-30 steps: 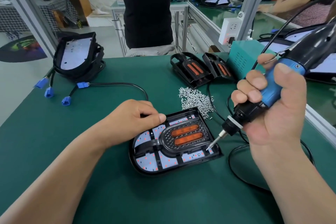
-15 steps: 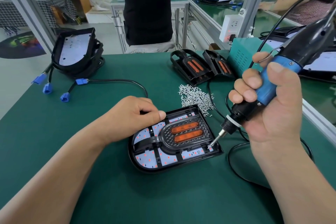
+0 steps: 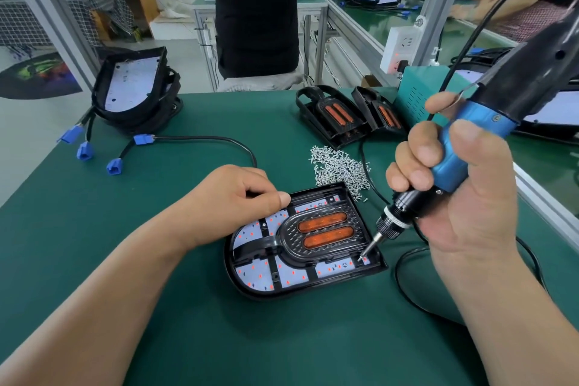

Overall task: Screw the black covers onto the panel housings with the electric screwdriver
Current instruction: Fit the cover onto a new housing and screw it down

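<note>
A black panel housing (image 3: pixel 300 291) with a white LED board lies flat on the green mat. A black cover (image 3: pixel 355 221) with two orange lenses sits in it. My left hand (image 3: pixel 232 197) rests at the housing's upper left edge, fingers curled, the thumb on the rim. My right hand (image 3: pixel 470 213) grips the blue and black electric screwdriver (image 3: pixel 451 163), tilted down to the left. Its bit holds a screw (image 3: pixel 362 257) at the cover's near right corner.
A heap of loose screws (image 3: pixel 341 169) lies just behind the housing. Two spare covers (image 3: pixel 335 116) and a green power box (image 3: pixel 413 100) stand farther back. At the back left sit stacked housings (image 3: pixel 134 94) with blue plugs (image 3: pixel 84 150). The driver's cable (image 3: pixel 404 288) loops at right.
Both hands and the screwdriver keep their places on the housing; the bit stays at the same near right corner. Only the camera view shifts slightly.
</note>
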